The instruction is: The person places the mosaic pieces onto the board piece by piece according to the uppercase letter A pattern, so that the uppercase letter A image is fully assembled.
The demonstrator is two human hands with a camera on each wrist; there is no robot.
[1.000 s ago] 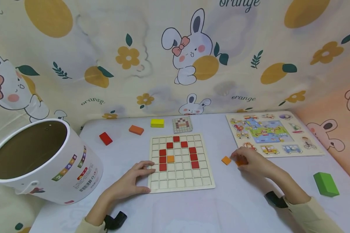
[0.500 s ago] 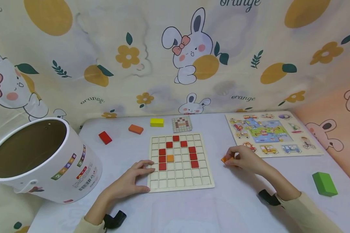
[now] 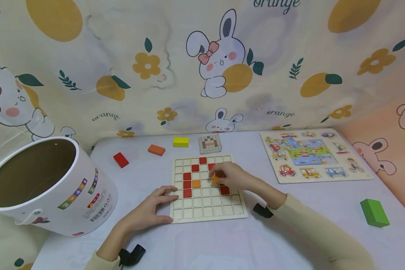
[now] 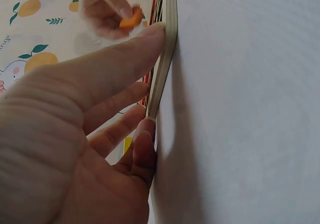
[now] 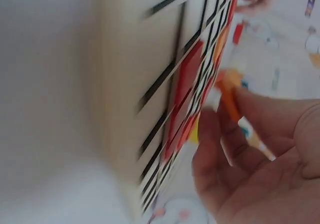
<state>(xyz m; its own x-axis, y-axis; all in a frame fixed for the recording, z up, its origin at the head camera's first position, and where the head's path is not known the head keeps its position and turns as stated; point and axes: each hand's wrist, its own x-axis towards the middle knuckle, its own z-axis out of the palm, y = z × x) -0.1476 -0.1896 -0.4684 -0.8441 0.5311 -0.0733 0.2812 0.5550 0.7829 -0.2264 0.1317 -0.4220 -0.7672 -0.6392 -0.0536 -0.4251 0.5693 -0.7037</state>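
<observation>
A wooden grid board (image 3: 207, 210) lies mid-table, with several red tiles (image 3: 187, 184) and one orange tile (image 3: 196, 183) set in its squares. At the board's left edge rests my left hand (image 3: 150, 210), its thumb and fingertips spread and touching the side. My right hand (image 3: 234, 176) is over the board's right half, pinching a small orange square tile (image 3: 215, 181) between thumb and fingers. That orange tile (image 4: 131, 19) also shows in the left wrist view. Some red tiles on the right are partly hidden by the right hand.
Behind the board lies a small pattern card (image 3: 209, 144). Yellow (image 3: 180, 142), orange (image 3: 156, 150) and red (image 3: 120, 160) blocks lie at the back left. A white bucket (image 3: 98, 210) stands left. A picture puzzle (image 3: 318, 178) and green block (image 3: 374, 212) are on the right.
My right hand has gathered the orange tiles from the table right of the board and moved left over the board, a tile in its fingers. The left hand has stayed put.
</observation>
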